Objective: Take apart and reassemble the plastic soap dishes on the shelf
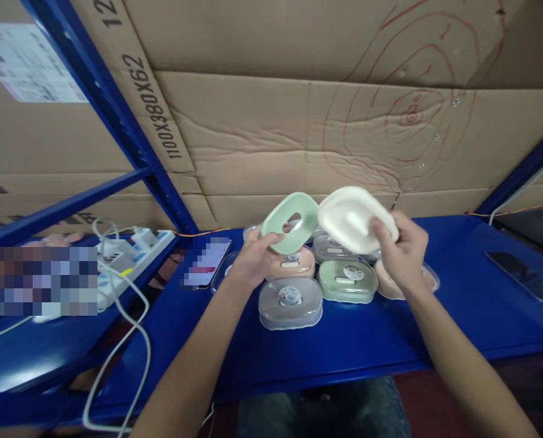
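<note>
My left hand (257,258) grips a pale green oval soap dish part (304,231) with a hole through its middle, tilted up above the table. In my right hand (403,246) is a cream-white oval soap dish part (344,213), pinched at its right edge by thumb and fingers. The two parts are close together, their near edges almost meeting. Below them sit several wrapped soap dishes: a grey one (271,307) in front, a green one (330,286) beside it, a peach one (305,261) behind, and another peach one (390,289) partly under my right hand.
A phone with a lit screen (214,258) lies at the left of the blue table (344,347). A dark phone (526,274) lies at the right. White power strips (138,261) with looping cables stand at far left. Cardboard (262,121) walls the back between blue posts.
</note>
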The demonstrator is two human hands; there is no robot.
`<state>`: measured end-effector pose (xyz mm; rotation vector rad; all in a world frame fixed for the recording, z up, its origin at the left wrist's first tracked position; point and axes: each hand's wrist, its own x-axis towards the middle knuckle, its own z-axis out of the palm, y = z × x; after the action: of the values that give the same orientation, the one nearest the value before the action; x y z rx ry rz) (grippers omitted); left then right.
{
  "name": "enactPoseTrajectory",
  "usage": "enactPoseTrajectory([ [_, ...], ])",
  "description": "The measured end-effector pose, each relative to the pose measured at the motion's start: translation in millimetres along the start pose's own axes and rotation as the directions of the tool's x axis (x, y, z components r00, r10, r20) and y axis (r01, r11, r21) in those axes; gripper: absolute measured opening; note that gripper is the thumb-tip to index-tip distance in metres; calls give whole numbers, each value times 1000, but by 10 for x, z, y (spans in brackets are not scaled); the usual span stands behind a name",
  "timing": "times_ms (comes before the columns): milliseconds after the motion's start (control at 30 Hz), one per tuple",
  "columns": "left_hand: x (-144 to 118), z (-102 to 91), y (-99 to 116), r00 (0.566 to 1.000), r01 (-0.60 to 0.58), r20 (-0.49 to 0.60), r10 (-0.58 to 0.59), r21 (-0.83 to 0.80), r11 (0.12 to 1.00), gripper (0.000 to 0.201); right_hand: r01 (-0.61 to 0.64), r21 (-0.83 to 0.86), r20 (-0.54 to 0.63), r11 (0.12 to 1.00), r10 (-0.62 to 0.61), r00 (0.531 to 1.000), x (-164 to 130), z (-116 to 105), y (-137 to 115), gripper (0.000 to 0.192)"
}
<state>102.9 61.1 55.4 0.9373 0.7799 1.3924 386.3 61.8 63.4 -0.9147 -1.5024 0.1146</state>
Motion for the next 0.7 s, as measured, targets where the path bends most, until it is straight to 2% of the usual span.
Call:
enactPoseTrajectory([
  [67, -1, -1, 5, 1000, -23, -10, 24, 48, 999, 46, -127, 27, -149, 992, 129, 980, 91, -19, 192, 24],
  [133, -20, 16, -2, 999, -50, 5, 50, 122, 991, 42, -206, 82, -164, 975, 217, 962, 147, -16, 335, 27],
  [200, -55, 52, -20, 993, -107, 77, 92, 224, 969, 42, -264, 112, -91, 958, 274, 957, 143, 5, 381, 29],
  [267, -97, 102, -53, 976, -182, 171, 131, 325, 928, 43, -294, 126, 53, 947, 290, 956, 87, 40, 331, 30],
  [333, -132, 152, -101, 964, -229, 220, 150, 399, 888, 47, -290, 151, 203, 945, 257, 945, 11, 80, 227, 31],
  [400, -146, 184, -161, 964, -228, 228, 137, 442, 868, 52, -267, 186, 305, 946, 203, 931, -52, 118, 130, 36],
  [467, -138, 188, -219, 957, -258, 250, 146, 508, 822, 52, -252, 205, 337, 946, 173, 925, -90, 151, 79, 44],
  [600, -99, 153, -295, 927, -369, 301, 222, 636, 677, 51, -271, 212, 310, 939, 199, 930, -126, 179, 75, 54],
  [700, -103, 157, -313, 931, -358, 297, 211, 644, 676, 59, -327, 245, 331, 913, 239, 913, -160, 165, 37, 61],
])
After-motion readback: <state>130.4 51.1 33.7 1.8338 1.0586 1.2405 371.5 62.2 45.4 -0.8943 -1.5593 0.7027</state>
